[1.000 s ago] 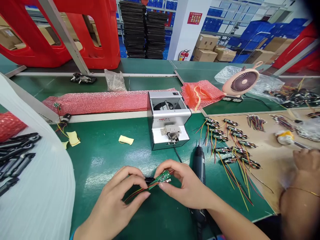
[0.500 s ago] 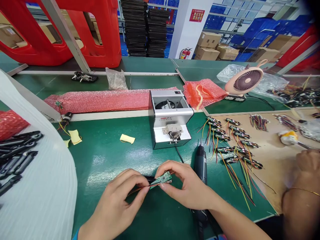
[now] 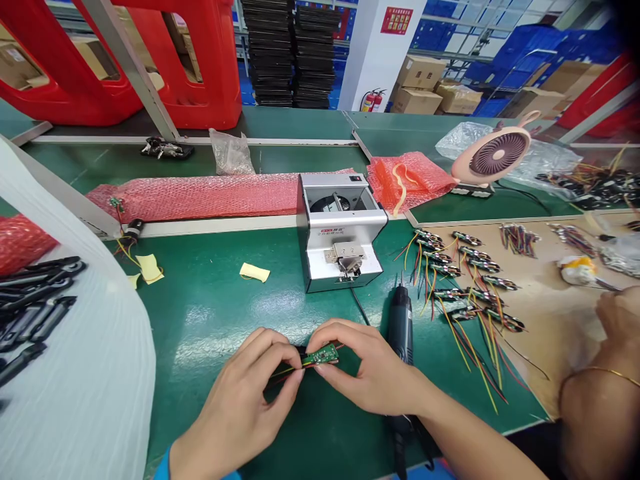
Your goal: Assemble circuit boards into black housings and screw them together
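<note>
Right-hand grip pinches the green circuit board by its edges — best kept steady, with no tug on the wires — while just left of it the left-hand grip closes on those wires, its pinch tight where a second ago it gaped.

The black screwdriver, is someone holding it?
No, the screwdriver lies on the tabletop while the left hand and right hand are at the circuit board.
</note>
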A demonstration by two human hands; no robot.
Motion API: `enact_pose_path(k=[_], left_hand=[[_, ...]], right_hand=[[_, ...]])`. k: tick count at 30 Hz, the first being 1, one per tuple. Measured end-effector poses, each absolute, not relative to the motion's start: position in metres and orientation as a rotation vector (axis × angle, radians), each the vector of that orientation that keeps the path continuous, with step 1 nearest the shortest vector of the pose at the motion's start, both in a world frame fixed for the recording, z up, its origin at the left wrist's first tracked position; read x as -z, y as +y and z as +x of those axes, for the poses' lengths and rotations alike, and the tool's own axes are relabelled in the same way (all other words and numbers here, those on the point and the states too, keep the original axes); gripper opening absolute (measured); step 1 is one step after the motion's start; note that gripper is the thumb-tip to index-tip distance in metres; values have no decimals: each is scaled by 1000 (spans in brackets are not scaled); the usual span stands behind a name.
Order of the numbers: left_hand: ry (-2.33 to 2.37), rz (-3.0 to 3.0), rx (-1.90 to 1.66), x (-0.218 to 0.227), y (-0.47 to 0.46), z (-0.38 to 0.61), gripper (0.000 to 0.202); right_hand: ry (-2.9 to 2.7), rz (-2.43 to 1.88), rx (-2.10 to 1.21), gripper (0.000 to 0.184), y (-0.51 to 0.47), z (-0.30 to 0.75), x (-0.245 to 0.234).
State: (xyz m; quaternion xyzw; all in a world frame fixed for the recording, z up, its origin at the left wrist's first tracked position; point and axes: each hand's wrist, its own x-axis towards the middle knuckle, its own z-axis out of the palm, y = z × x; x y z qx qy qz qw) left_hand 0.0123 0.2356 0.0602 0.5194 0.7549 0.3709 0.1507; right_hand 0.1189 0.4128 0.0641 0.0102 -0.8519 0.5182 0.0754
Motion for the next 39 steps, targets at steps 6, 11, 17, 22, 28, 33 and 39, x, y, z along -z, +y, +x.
enact_pose_path(k=[6, 11, 17, 22, 28, 33, 39], left_hand=[[2191, 1498, -1045, -61, 235, 10, 8], [2158, 1645, -1127, -58, 235, 10, 23], [2164, 1734, -1145, -60, 232, 10, 28], [2190, 1826, -1129, -60, 233, 7, 16], [2212, 1913, -1081, -57, 230, 1, 18], [2251, 2041, -1010, -56, 227, -1, 21], [2272, 2096, -991, -59, 228, -3, 28]], right_hand=[[-2573, 56, -1532, 19, 413, 119, -62], [-2541, -5, -1622, 19, 414, 118, -66], [-2535, -49, -1681, 18, 414, 116, -70], [-2508, -70, -1713, 18, 416, 115, -70], [-2496, -76, -1743, 18, 416, 117, -70], [-2486, -94, -1726, 17, 416, 117, -70], [-2491, -53, -1639, 18, 416, 118, -68]])
